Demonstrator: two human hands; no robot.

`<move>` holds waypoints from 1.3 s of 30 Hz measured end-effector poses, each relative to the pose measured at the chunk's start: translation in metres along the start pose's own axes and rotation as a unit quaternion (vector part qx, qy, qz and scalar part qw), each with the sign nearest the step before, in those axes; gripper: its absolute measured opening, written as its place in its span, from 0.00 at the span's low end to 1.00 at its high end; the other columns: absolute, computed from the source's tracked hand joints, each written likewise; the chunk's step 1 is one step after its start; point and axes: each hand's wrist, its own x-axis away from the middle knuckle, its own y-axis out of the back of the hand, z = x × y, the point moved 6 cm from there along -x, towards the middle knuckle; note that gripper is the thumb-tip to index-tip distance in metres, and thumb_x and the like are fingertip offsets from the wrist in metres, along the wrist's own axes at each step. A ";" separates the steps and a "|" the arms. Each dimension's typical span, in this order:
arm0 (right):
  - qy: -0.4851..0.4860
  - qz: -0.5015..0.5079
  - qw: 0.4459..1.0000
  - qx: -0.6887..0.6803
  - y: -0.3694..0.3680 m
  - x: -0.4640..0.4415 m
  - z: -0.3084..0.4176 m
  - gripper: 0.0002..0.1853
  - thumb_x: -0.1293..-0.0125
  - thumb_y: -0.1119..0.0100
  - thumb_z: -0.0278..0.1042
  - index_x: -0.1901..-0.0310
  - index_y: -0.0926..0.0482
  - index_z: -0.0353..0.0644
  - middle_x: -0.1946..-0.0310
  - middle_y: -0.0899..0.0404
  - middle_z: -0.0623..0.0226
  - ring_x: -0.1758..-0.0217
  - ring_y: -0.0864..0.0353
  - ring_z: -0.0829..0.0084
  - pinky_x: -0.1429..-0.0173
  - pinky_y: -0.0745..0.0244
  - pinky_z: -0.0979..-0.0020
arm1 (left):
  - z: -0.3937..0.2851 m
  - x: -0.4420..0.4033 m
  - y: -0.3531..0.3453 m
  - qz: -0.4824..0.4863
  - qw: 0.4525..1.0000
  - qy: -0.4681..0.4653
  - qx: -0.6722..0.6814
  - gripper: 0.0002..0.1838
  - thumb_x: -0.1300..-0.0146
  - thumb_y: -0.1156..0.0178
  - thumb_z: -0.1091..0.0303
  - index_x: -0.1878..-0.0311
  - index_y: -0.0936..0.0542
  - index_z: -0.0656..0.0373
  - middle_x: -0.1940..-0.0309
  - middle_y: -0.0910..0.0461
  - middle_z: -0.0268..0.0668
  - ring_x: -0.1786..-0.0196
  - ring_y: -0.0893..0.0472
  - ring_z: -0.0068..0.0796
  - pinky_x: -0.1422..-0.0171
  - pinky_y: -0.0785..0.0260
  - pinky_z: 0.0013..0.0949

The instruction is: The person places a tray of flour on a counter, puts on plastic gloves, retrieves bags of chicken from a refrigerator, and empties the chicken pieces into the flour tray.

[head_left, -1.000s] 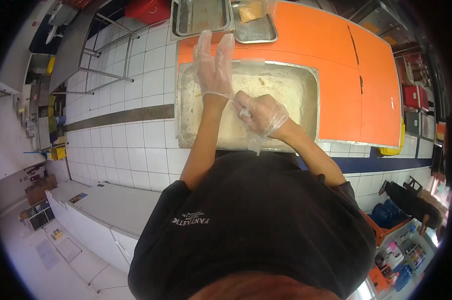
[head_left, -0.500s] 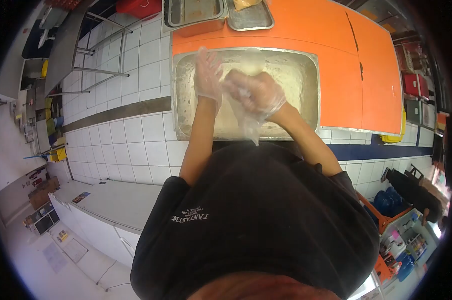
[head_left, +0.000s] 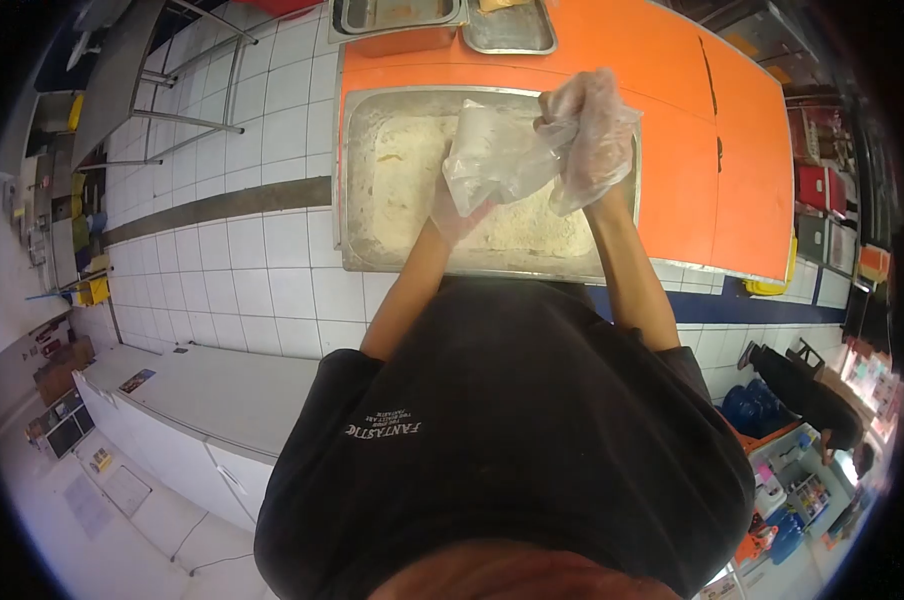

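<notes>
Both my hands are over a metal tray (head_left: pixel 367 245) that holds white flour-like powder (head_left: pixel 397 205). My left hand (head_left: pixel 460 215) is covered in clear plastic, and a loose, wide sheet of clear plastic (head_left: pixel 502 160) hangs over its fingers, hiding them. This sheet stretches across to my right hand, and whether it is a glove or a bag is unclear. My right hand (head_left: pixel 594 140) is wrapped in crinkled clear plastic, its fingers bent and closed on the sheet near its edge.
The tray is set in an orange counter (head_left: pixel 672 150). Behind it are a deep metal pan (head_left: pixel 402 38) and a shallow metal tray (head_left: pixel 512 38) with something yellowish. A metal-legged table (head_left: pixel 122 80) stands left. A person (head_left: pixel 807 395) is at far right.
My right hand has moved right and away from my body, and the clear plastic now spreads between both hands. My left hand has shifted right and nearer me, under the plastic.
</notes>
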 end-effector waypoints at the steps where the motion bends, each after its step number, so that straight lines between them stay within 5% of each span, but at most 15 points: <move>1: -0.085 -0.060 0.993 -0.049 0.004 0.003 -0.003 0.26 0.20 0.43 0.59 0.70 0.28 0.47 0.75 0.33 0.71 0.72 0.35 0.77 0.69 0.35 0.72 | -0.002 -0.001 -0.003 -0.002 1.000 0.002 0.002 0.41 0.22 0.59 0.29 0.22 0.31 0.53 0.27 0.26 0.45 0.28 0.23 0.44 0.23 0.29 0.47; 2: -0.169 -0.121 0.973 -0.098 0.008 0.009 -0.011 0.26 0.20 0.44 0.60 0.70 0.28 0.48 0.75 0.34 0.71 0.73 0.35 0.77 0.69 0.35 0.71 | -0.002 -0.003 -0.010 0.035 0.999 0.025 0.029 0.43 0.23 0.58 0.27 0.22 0.31 0.54 0.27 0.26 0.45 0.28 0.23 0.43 0.24 0.28 0.47; 7: -0.132 -0.104 0.981 -0.102 0.001 0.004 0.012 0.27 0.19 0.45 0.60 0.71 0.28 0.46 0.77 0.32 0.71 0.73 0.35 0.78 0.69 0.36 0.70 | 0.023 0.001 -0.025 0.139 0.961 0.138 0.195 0.39 0.23 0.48 0.36 0.21 0.35 0.53 0.24 0.29 0.43 0.28 0.24 0.45 0.23 0.29 0.51; 10: -0.127 -0.071 0.989 -0.026 0.044 0.005 -0.014 0.27 0.20 0.43 0.56 0.72 0.25 0.43 0.77 0.29 0.70 0.73 0.34 0.77 0.68 0.35 0.70 | 0.023 0.002 0.016 0.076 0.954 -0.052 -0.285 0.36 0.23 0.45 0.39 0.22 0.32 0.53 0.29 0.23 0.41 0.34 0.20 0.42 0.29 0.24 0.49; 12: -0.126 -0.070 0.987 0.063 0.080 0.013 -0.021 0.26 0.20 0.41 0.54 0.72 0.22 0.40 0.77 0.27 0.69 0.73 0.34 0.77 0.67 0.34 0.69 | 0.002 0.014 0.035 0.055 0.942 -0.083 -0.321 0.32 0.22 0.47 0.43 0.25 0.29 0.56 0.34 0.20 0.41 0.37 0.18 0.40 0.31 0.22 0.46; 14: -0.127 0.117 0.958 0.229 0.074 0.025 -0.013 0.20 0.24 0.37 0.48 0.65 0.12 0.38 0.72 0.18 0.70 0.68 0.24 0.77 0.62 0.28 0.70 | -0.026 0.030 0.051 0.031 0.926 -0.114 -0.359 0.28 0.20 0.49 0.48 0.29 0.26 0.60 0.39 0.18 0.40 0.41 0.15 0.38 0.33 0.20 0.43; 16: -0.173 0.115 0.952 0.223 0.079 0.046 -0.025 0.19 0.26 0.35 0.46 0.65 0.12 0.37 0.72 0.18 0.69 0.68 0.24 0.77 0.61 0.28 0.69 | -0.040 0.044 0.046 0.016 0.916 -0.121 -0.383 0.27 0.19 0.50 0.50 0.30 0.25 0.62 0.41 0.16 0.40 0.42 0.14 0.37 0.34 0.20 0.41; 18: -0.217 0.113 0.945 0.218 0.084 0.058 -0.035 0.17 0.28 0.33 0.45 0.64 0.12 0.36 0.72 0.17 0.69 0.67 0.23 0.76 0.60 0.27 0.68 | -0.041 0.056 0.051 -0.092 0.983 -0.039 -0.152 0.25 0.17 0.52 0.53 0.32 0.24 0.63 0.44 0.15 0.41 0.44 0.13 0.37 0.38 0.17 0.39; 23: -0.167 0.170 0.944 0.226 0.091 0.080 -0.059 0.16 0.29 0.32 0.45 0.65 0.12 0.38 0.73 0.18 0.69 0.68 0.25 0.77 0.60 0.28 0.69 | -0.057 0.087 0.098 -0.178 0.947 0.015 -0.265 0.27 0.19 0.49 0.54 0.29 0.26 0.64 0.40 0.17 0.44 0.42 0.13 0.39 0.37 0.16 0.43; 27: -0.283 0.111 0.921 0.242 0.100 0.102 -0.097 0.19 0.28 0.31 0.49 0.68 0.14 0.39 0.73 0.19 0.70 0.68 0.25 0.77 0.60 0.29 0.69 | -0.064 0.092 0.098 -0.239 0.939 0.042 -0.245 0.25 0.20 0.43 0.59 0.28 0.26 0.62 0.39 0.16 0.41 0.43 0.13 0.35 0.37 0.17 0.39; 29: -0.415 -0.065 0.884 0.204 0.110 0.113 -0.110 0.26 0.28 0.33 0.58 0.71 0.17 0.40 0.73 0.20 0.70 0.69 0.26 0.75 0.60 0.28 0.69 | -0.063 0.101 0.077 -0.278 0.934 0.016 -0.225 0.25 0.20 0.43 0.58 0.28 0.26 0.62 0.38 0.17 0.41 0.42 0.13 0.36 0.36 0.17 0.41; 34: -0.534 -0.117 0.820 0.169 0.116 0.161 -0.152 0.31 0.29 0.36 0.68 0.70 0.20 0.41 0.73 0.24 0.69 0.71 0.29 0.71 0.58 0.25 0.66 | -0.060 0.090 0.034 -0.316 0.928 -0.013 -0.196 0.27 0.20 0.42 0.54 0.27 0.27 0.61 0.35 0.18 0.43 0.39 0.14 0.40 0.33 0.19 0.43; 36: -0.550 -0.107 0.811 0.169 0.112 0.175 -0.164 0.32 0.30 0.36 0.69 0.69 0.20 0.42 0.72 0.24 0.68 0.72 0.29 0.70 0.57 0.24 0.66 | -0.057 0.090 0.023 -0.380 0.912 -0.042 -0.151 0.21 0.19 0.43 0.56 0.34 0.22 0.61 0.46 0.14 0.40 0.50 0.12 0.34 0.44 0.15 0.43; 37: -0.577 -0.154 0.797 0.092 0.109 0.184 -0.169 0.31 0.30 0.36 0.69 0.66 0.20 0.42 0.68 0.24 0.66 0.71 0.28 0.70 0.57 0.23 0.66 | -0.059 0.092 0.046 -0.381 0.911 -0.037 -0.153 0.21 0.19 0.43 0.56 0.34 0.22 0.61 0.46 0.14 0.40 0.50 0.12 0.34 0.44 0.15 0.43; 39: -0.596 -0.205 0.776 0.011 0.111 0.196 -0.184 0.30 0.29 0.36 0.68 0.63 0.20 0.42 0.64 0.23 0.63 0.69 0.27 0.69 0.57 0.22 0.65 | -0.061 0.079 0.075 -0.075 0.995 -0.003 0.070 0.15 0.20 0.42 0.55 0.47 0.19 0.58 0.64 0.16 0.34 0.63 0.16 0.27 0.53 0.17 0.37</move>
